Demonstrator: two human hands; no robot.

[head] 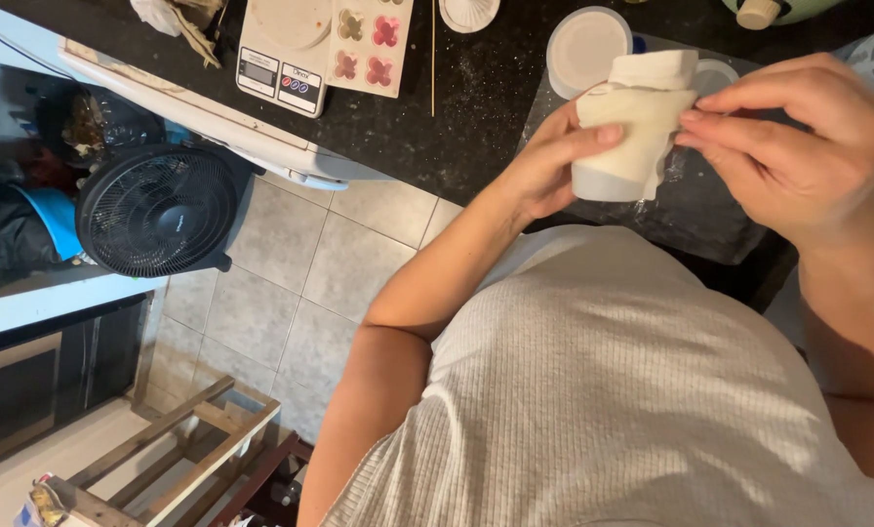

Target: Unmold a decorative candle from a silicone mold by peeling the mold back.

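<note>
My left hand [552, 161] grips a small white cup-shaped container [613, 181] wrapped in a cream-coloured cloth [642, 102], holding it above the edge of a dark speckled countertop [456, 107]. My right hand [798, 141] pinches the right side of the cloth with thumb and fingertips. The cloth covers the container's top and hangs down its side. My torso in a white ribbed top fills the lower right.
On the counter lie a white kitchen scale [279, 39], a pale mould with pink flower shapes [369, 44], a thin wooden skewer [433, 59] and a round white lid [587, 49]. A black fan [159, 210] stands on the tiled floor at left, a wooden frame [193, 439] below.
</note>
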